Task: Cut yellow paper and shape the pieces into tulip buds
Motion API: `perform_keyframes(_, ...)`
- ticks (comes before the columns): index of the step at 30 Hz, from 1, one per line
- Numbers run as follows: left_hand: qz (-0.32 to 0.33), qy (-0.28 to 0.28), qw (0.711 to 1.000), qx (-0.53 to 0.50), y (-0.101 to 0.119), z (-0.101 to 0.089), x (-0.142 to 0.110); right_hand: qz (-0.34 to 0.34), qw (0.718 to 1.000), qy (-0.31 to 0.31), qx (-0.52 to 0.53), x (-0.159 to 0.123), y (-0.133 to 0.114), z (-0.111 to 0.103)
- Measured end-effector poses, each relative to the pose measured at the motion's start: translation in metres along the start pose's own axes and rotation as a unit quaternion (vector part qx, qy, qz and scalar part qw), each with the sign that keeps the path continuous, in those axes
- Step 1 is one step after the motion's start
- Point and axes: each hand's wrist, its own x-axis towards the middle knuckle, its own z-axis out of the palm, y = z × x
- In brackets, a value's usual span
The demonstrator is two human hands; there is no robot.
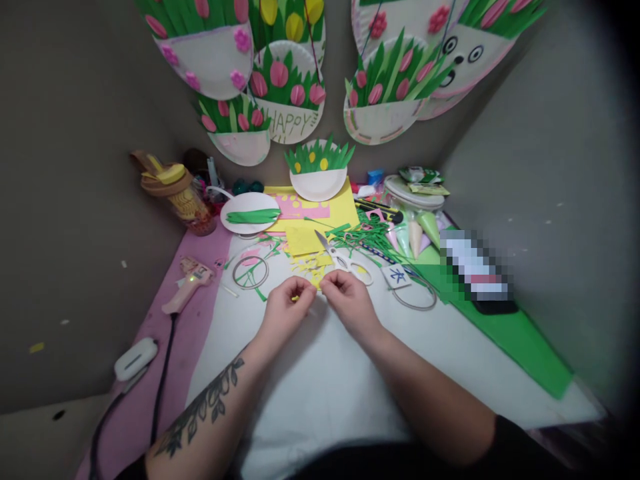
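The left grip [285, 310] and right grip [353, 301] are pinched closed, tips nearly meeting over the counter [315, 373]. A yellow bit [295, 299] shows by the left one; whether either grasps it, I cannot tell. Just beyond lie yellow scraps [313, 263] and a yellow square [300, 241], scissors [333, 252] beside them, blades pointing away. A glue gun [187, 288] lies well to the left.

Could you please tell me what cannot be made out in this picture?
All in the head view:
Anything pinched by the left hand and right hand: too small, and their own grip hides it.
Phone screen: blurred into blocks, so its content is unreadable.
Upper-left paper basket: its top is cut off by the picture's top edge.
Dark shape by the tumbler: lost in shadow.
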Motion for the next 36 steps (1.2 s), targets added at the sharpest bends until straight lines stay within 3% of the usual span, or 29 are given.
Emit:
perform_keyframes(4,-0.018,0.006,1.000,-0.003,-0.001,-0.001,-0.001,0.039,0.998,-0.012,0.050,-0.002,0.001,0.002)
perform_keyframes(10,0.006,0.011,1.000,0.006,-0.002,0.001,-0.003,-0.001,1.000,-0.008,0.004,-0.002,-0.003,0.005)
perform_keyframes(18,-0.021,-0.020,0.999,-0.014,-0.002,0.000,-0.003,0.025,0.999,0.018,0.028,0.009,-0.001,-0.010)
perform_keyframes(21,-0.006,-0.038,0.999,0.001,-0.001,0.001,-0.003,0.004,1.000,-0.020,-0.007,0.005,-0.005,-0.005)
perform_keyframes(25,0.017,-0.023,1.000,0.013,0.001,0.001,-0.004,-0.006,0.998,-0.049,-0.026,0.000,-0.010,0.002)
perform_keyframes(33,0.033,-0.011,0.999,0.027,-0.001,-0.003,-0.004,0.021,0.999,0.005,0.040,0.012,-0.003,-0.014)
perform_keyframes(36,0.052,-0.005,0.998,0.038,-0.002,-0.004,-0.004,-0.001,0.999,-0.013,0.041,0.010,-0.004,-0.013)
